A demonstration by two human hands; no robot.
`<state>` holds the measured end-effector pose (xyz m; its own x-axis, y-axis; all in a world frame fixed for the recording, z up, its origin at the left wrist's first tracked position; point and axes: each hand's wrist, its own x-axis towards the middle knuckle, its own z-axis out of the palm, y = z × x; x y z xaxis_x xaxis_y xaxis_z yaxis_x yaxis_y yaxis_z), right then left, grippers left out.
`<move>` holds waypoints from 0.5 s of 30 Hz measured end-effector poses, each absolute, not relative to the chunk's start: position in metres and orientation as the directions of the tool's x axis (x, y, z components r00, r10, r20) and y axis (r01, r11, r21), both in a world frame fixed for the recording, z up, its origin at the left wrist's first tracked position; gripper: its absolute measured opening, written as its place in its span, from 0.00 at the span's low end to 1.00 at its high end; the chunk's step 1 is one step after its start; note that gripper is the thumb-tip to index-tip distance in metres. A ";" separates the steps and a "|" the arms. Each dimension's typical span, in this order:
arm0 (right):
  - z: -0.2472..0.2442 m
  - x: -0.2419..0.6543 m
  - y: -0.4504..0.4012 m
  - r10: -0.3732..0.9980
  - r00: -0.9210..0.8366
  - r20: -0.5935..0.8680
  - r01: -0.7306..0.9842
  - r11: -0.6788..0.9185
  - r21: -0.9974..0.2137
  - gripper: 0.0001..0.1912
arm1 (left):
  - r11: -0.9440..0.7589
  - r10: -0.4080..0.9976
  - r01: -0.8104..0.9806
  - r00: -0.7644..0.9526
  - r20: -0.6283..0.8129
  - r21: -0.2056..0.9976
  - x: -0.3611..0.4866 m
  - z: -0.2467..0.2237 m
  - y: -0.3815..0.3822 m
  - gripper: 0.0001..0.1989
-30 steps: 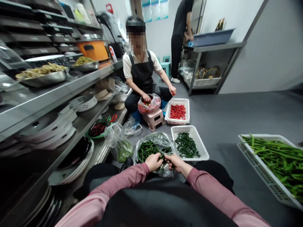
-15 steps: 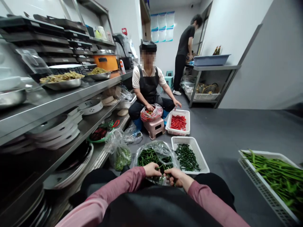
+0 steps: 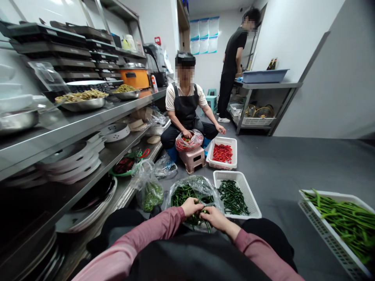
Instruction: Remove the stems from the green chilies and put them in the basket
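Observation:
Over a clear plastic bag (image 3: pixel 216 191) of green chili peppers (image 3: pixel 182 194), my two hands meet close together. My left hand (image 3: pixel 191 207) is closed in a pinch at the stem end of a green chili. Closed as well, my right hand (image 3: pixel 216 217) grips green chilies whose ends (image 3: pixel 208 227) stick out below its fingers. How many it holds is hidden. Just right of the bag stands a white basket (image 3: pixel 252 191) with dark green chilies (image 3: pixel 233 197) lying in it.
Opposite me a seated person (image 3: pixel 186 105) reaches into a bag of red chilies (image 3: pixel 189 144), beside a basket of red chilies (image 3: pixel 222 153). A basket of long green vegetables (image 3: pixel 345 222) sits right. Steel shelves (image 3: pixel 123 111) line the left. Another person (image 3: pixel 233 54) stands at the back.
My hands have shifted slightly up and closer together, and the chilies under my right hand now hang out more plainly. The standing person has straightened a little. The view has turned slightly left.

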<state>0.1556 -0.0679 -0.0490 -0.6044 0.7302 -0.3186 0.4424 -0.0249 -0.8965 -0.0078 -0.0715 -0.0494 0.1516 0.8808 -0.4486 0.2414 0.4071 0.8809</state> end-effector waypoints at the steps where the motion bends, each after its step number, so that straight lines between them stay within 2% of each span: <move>1: -0.048 0.156 -0.068 0.742 -0.619 -0.258 0.437 0.052 -0.898 0.08 | 0.397 0.894 0.210 0.131 -0.428 0.894 -0.009 -0.046 -0.072 0.13; 3: -0.045 0.155 -0.068 0.770 -0.628 -0.118 0.414 0.201 -0.888 0.08 | 0.479 0.850 0.106 0.191 -0.491 0.871 -0.011 -0.041 -0.073 0.17; 5: -0.043 0.154 -0.068 0.808 -0.588 -0.042 0.390 0.238 -0.889 0.06 | 0.578 0.786 0.019 0.256 -0.563 0.816 -0.014 -0.040 -0.072 0.20; 6: -0.042 0.153 -0.067 0.833 -0.549 -0.070 0.377 0.172 -0.910 0.07 | 0.601 0.767 0.032 0.257 -0.588 0.799 -0.016 -0.042 -0.071 0.22; 8: -0.041 0.154 -0.065 0.851 -0.460 -0.251 0.284 -0.127 -0.950 0.10 | 0.583 0.770 0.163 0.201 -0.605 0.796 -0.018 -0.048 -0.069 0.21; 9: -0.040 0.155 -0.064 0.824 -0.432 -0.366 0.193 -0.312 -0.930 0.11 | 0.558 0.781 0.243 0.167 -0.601 0.793 -0.019 -0.051 -0.068 0.19; 11: -0.039 0.159 -0.061 0.731 -0.419 -0.540 -0.004 -0.595 -0.803 0.10 | 0.519 0.791 0.351 0.148 -0.593 0.779 -0.019 -0.058 -0.068 0.14; 13: -0.040 0.161 -0.060 0.663 -0.425 -0.616 -0.096 -0.710 -0.698 0.08 | 0.519 0.781 0.351 0.176 -0.599 0.779 -0.017 -0.062 -0.069 0.08; 15: -0.043 0.162 -0.061 0.650 -0.428 -0.628 -0.067 -0.716 -0.695 0.09 | 0.531 0.774 0.331 0.186 -0.605 0.780 -0.015 -0.061 -0.071 0.07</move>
<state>0.1620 -0.0614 -0.0426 -0.4275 0.6498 -0.6285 -0.0674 -0.7162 -0.6946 -0.0146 -0.0706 -0.0608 0.1855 0.7739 -0.6055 0.3313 0.5308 0.7800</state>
